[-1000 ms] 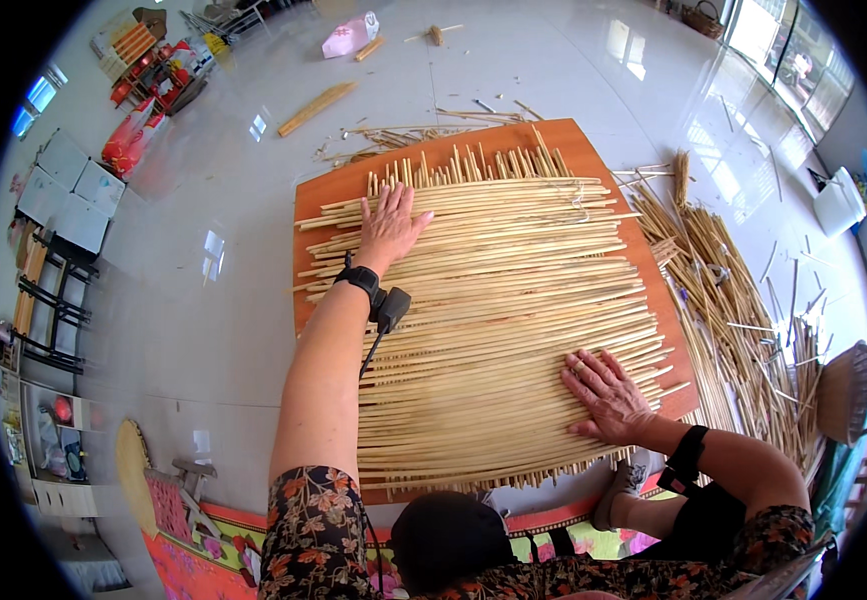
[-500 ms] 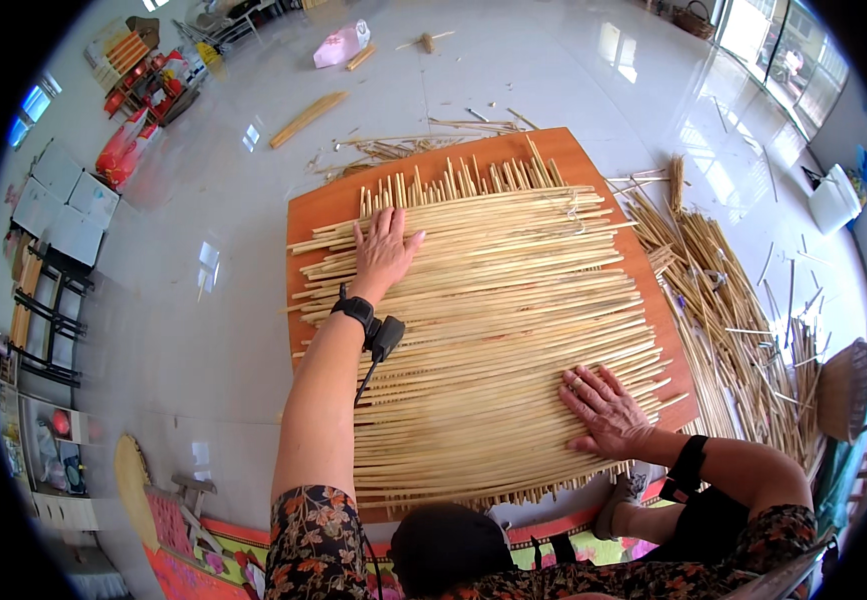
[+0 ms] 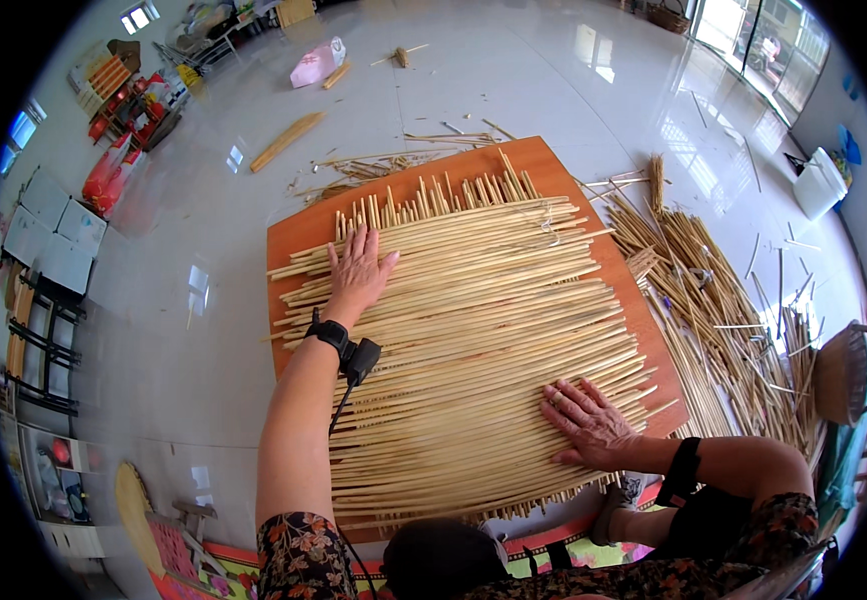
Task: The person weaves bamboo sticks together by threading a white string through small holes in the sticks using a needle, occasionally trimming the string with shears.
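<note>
Many pale straw-coloured reed stalks (image 3: 463,350) lie side by side across an orange-brown board (image 3: 538,160), over shorter upright-running stalks that poke out at the far edge. My left hand (image 3: 358,265) rests palm down on the upper left part of the layer, fingers apart. My right hand (image 3: 588,425) lies on the stalks at the lower right, its fingers also spread. Neither hand grips a stalk. A loose white string (image 3: 550,225) sits on the stalks near the far right corner.
Loose stalks (image 3: 713,300) heap on the floor right of the board, beside a woven basket (image 3: 838,370) and a white bucket (image 3: 818,185). A pink bag (image 3: 313,65) and small bundles lie beyond the board. A wooden stool (image 3: 193,515) and patterned mat are at the lower left.
The view has shifted, so the board appears lower and farther left. Both hands stay flat at about the same places on the stalks.
</note>
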### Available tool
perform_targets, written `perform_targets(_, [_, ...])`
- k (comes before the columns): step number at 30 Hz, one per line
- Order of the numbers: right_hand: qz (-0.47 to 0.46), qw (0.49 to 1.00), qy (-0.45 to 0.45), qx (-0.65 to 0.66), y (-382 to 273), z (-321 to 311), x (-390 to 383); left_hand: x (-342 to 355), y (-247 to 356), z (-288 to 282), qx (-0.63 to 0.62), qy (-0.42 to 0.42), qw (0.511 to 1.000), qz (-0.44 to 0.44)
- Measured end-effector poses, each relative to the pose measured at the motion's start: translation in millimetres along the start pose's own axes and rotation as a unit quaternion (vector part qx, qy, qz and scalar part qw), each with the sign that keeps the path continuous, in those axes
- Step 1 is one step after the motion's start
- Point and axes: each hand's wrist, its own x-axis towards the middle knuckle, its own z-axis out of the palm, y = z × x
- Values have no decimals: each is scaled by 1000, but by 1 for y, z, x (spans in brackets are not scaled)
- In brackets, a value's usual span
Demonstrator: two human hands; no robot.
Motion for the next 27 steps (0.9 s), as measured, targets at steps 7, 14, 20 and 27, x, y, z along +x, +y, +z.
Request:
perform_targets(7, [-12,997,67,41,13,-19,2,13,52,-10,-21,-13,996,92])
perform_targets(14, [34,967,244,68,79,-82,105,36,119,-4,-54,-9,984,170])
perform_targets(20, [178,959,215,54,144,-81,180,57,146,14,-50,2,986,156])
perform_targets(27, [236,952,181,65,154,-64,217,54,136,41,-26,25,988,152])
